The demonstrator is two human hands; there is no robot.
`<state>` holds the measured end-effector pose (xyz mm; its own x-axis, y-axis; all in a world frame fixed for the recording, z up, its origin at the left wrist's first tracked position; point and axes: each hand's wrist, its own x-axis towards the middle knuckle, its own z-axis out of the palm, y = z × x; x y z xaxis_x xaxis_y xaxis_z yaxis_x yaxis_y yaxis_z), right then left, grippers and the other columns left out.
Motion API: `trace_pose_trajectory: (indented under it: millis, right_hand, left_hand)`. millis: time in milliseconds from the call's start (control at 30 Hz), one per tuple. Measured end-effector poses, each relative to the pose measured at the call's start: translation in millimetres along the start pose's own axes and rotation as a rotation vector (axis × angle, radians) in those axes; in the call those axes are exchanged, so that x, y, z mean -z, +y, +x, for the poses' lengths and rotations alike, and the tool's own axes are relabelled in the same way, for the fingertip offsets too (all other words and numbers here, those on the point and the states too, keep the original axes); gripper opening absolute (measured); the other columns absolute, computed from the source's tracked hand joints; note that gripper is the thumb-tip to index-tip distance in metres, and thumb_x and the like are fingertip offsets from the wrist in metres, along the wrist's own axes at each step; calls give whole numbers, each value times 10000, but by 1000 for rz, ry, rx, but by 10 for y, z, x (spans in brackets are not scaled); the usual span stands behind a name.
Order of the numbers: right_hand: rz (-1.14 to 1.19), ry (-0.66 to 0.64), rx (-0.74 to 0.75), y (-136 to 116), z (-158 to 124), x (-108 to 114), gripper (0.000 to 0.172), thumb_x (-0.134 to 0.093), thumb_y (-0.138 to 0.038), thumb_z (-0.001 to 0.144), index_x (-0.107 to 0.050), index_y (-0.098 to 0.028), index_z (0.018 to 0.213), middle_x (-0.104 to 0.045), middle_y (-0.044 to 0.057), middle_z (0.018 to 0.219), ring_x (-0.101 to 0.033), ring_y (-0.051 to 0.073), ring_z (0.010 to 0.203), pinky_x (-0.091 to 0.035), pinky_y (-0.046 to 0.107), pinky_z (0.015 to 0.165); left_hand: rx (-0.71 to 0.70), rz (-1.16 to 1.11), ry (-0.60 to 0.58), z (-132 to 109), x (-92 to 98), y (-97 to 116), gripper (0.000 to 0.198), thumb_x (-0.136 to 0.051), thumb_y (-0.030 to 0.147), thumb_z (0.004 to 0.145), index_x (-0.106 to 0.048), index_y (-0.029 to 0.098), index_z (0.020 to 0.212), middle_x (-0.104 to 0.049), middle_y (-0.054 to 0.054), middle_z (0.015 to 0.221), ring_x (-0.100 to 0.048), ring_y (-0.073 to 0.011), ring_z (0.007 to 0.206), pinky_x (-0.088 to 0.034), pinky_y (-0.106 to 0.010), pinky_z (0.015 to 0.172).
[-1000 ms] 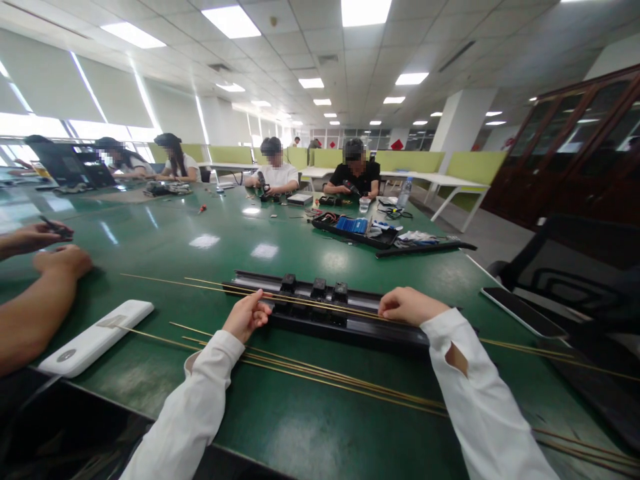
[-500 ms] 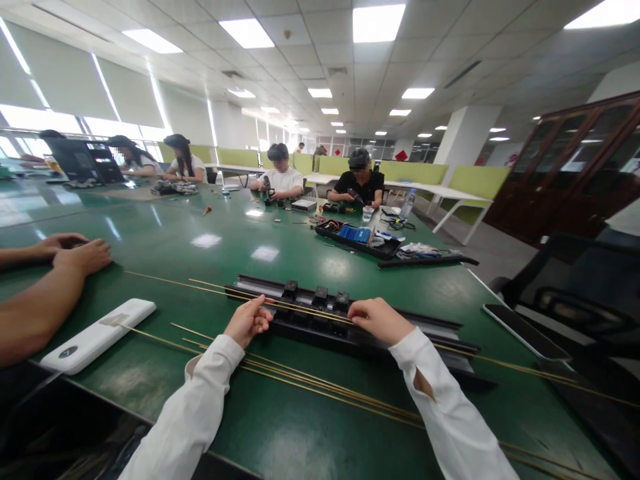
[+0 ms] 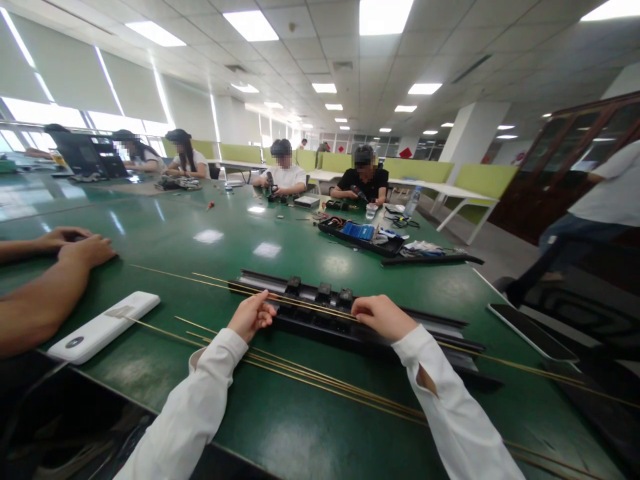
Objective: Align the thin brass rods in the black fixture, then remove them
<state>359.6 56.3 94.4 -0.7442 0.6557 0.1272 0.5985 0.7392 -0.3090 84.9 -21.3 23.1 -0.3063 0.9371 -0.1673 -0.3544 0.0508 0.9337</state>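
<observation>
Two long thin brass-coloured rods (image 3: 311, 305) run across a black rail assembly (image 3: 350, 337) with several black blocks (image 3: 324, 291) on it. My left hand (image 3: 251, 317) pinches the rods near the assembly's left end, with the fingers curled. Farther right, my right hand (image 3: 384, 316) is closed on the same rods, fingertips pointing down. Beyond this hand the rods stretch past the table's right side. More brass rods (image 3: 305, 372) lie on the green table in front of the assembly, partly beneath my forearms.
A white power bank (image 3: 107, 327) lies at left, near a co-worker's hands (image 3: 83, 248). At right rests a phone (image 3: 533, 332). Behind the assembly are a tool tray (image 3: 360, 235) and a black bar (image 3: 433, 261). Co-workers sit across the green table (image 3: 165, 233).
The view has shifted slightly. My left index finger has moved up over the rods; my right hand keeps its place on them. A person in a white top has come into view at right.
</observation>
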Motion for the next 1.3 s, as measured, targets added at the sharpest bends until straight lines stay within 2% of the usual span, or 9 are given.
trace_pose_trajectory:
  millis: [1300]
  right_hand:
    - [17,-77,-60,150,-147,167,152,-481,-150,634,-624,-181,677,-596,-4,601,-525,107,588,-358,200,563]
  left_hand:
    - [-3,6,31,-51,-118,-6,227,-493,326,740,-516,113,811,-552,-15,466,-471,-72,327,-309,-136,286]
